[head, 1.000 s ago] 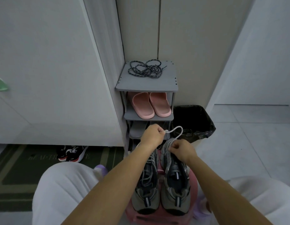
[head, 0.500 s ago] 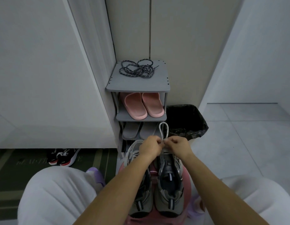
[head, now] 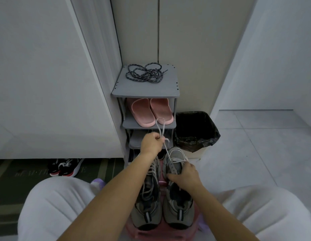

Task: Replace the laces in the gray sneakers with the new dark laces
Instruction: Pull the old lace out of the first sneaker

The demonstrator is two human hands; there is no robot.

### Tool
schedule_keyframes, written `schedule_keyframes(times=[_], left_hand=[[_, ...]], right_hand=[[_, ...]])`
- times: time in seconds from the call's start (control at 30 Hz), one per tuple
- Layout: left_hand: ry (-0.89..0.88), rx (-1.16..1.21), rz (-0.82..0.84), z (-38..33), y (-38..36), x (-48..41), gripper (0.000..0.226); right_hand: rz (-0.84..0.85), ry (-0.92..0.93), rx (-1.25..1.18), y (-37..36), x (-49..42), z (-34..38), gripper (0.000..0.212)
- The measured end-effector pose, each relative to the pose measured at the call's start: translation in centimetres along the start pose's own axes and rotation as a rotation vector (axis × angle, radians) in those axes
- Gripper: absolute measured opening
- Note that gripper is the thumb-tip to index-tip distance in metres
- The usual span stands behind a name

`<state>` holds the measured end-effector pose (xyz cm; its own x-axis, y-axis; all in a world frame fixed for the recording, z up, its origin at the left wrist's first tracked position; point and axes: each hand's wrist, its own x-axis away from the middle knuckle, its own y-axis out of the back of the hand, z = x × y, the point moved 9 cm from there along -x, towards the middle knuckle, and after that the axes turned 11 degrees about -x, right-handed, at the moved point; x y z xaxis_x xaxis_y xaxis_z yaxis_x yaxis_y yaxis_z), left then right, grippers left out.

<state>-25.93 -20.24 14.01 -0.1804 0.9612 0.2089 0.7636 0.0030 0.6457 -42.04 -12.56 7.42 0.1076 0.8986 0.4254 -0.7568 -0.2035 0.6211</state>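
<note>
Gray sneakers point(head: 179, 214), two; pink slippers point(head: 146, 112), two.

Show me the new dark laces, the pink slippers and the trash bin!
dark laces point(head: 144, 74), head view, middle of the tangled pile.
pink slippers point(head: 142, 110), head view, top of the left slipper.
trash bin point(head: 196, 143), head view, front edge of its black liner.

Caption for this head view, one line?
Left hand grips the light lace above one gray sneaker, right hand holding it; dark laces lie atop the rack.
</note>
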Motion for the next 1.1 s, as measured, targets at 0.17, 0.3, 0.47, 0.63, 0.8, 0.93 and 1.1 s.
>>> schedule_keyframes(times=[0.17,0.3,0.47,0.63,0.8,0.93,1.1], left_hand=[[-0.054,0.043,-0.117,-2.1,3.3,-1.3,0.013],[-0.080,0.176,-0.209,-3.9,5.5,-2.2,0.020],[-0.122,0.127,-0.107,-5.3,4.9,-2.8,0.014],[-0.132,-0.112,0.075,-3.4,1.5,-2.1,0.022],[-0.107,-0.329,0.175,-0.3,-1.7,-0.1,0.029],[-0.075,-0.416,0.267,1.6,-4.4,1.4,0.025],[-0.091,-0.512,0.308,1.6,-5.4,1.9,0.017]], right_hand=[[0.019,0.011,-0.002,0.2,0.1,0.1,0.073],[0.022,0.025,0.017,0.4,0.1,0.2,0.069],[0.023,0.028,0.025,0.5,0.0,0.3,0.070],[0.043,0.031,0.026,0.6,0.0,0.4,0.073],[0.039,0.037,0.053,0.6,0.0,0.4,0.075],[0.042,0.049,0.055,0.6,-0.1,0.4,0.072],[0.043,0.071,0.055,0.7,-0.2,0.3,0.067]])
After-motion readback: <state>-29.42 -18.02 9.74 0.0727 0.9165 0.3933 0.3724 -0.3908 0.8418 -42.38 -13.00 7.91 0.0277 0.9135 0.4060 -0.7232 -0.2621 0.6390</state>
